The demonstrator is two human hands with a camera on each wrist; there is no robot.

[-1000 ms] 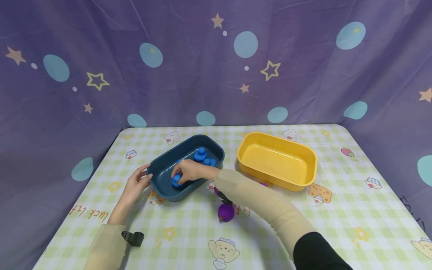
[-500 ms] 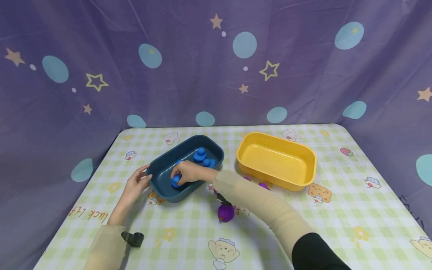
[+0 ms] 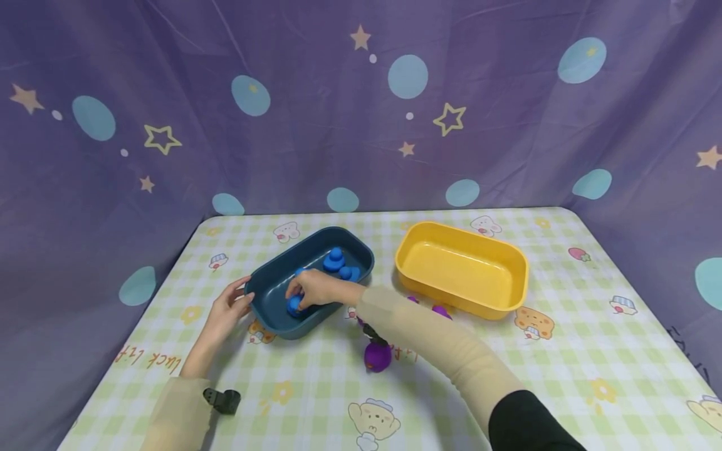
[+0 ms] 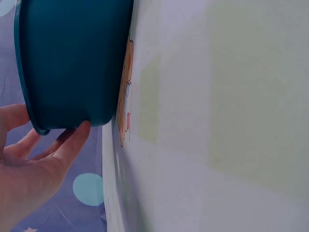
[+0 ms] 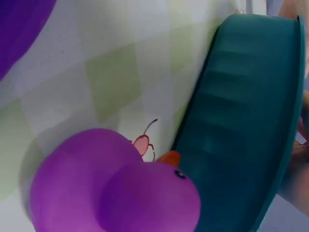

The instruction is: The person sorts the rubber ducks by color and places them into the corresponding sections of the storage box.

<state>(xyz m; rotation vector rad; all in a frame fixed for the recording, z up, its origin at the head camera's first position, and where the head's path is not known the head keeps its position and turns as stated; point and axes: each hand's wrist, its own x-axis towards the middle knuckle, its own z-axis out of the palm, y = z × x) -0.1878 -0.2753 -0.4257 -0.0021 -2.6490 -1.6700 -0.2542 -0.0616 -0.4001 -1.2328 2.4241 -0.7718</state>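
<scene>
My left hand (image 3: 227,308) holds the left end of a dark teal basin (image 3: 265,318), with fingers at the rim. In the left wrist view, fingertips of the left hand (image 4: 38,169) lie against the basin's end wall (image 4: 72,72). Inside the basin, my right hand (image 3: 316,287) pinches a blue rubber duck (image 3: 294,306) close to the floor. More blue rubber ducks (image 3: 334,259) sit toward the basin's far right end, one partly covered by the hand. In the right wrist view, the right hand shows only as a blur behind the rim.
A yellow basin (image 3: 462,263) stands on the right of the checked tablecloth (image 3: 316,407). A purple rubber duck (image 3: 378,357) sits below the right forearm, large in the right wrist view. Other purple ducks (image 3: 442,311) show beside the yellow basin, partly behind the sleeve.
The right forearm has shifted slightly, uncovering more of the purple ducks beside the yellow basin. Both hands stay where they were, the right one still pinching the blue rubber duck.
</scene>
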